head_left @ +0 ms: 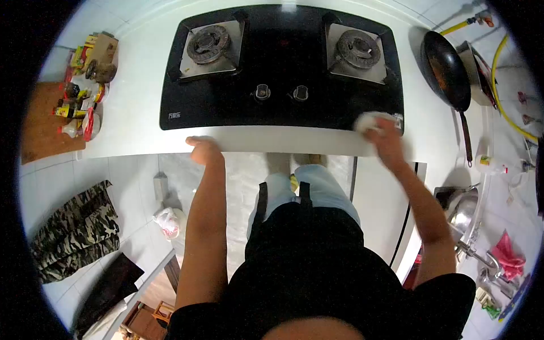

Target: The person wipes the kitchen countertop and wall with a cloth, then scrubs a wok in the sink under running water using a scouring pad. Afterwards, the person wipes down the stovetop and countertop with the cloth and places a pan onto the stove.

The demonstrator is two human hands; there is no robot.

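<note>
A black glass gas hob (283, 110) with two burners and two knobs lies in the white counter in front of me. At its front right corner my right hand (386, 139) is closed on a white cloth (371, 120), which rests on the glass and is slightly blurred. My left hand (205, 151) lies at the counter's front edge, below the left part of the hob. Its thumb or a finger points left and the other fingers look curled over the edge; whether they grip it is hidden.
A black frying pan (447, 71) leans at the right, its handle pointing towards me. Beyond it are a yellow hose (497, 73) and a sink (463, 212). Bottles and jars (85, 105) stand at the left by a brown board (42, 122).
</note>
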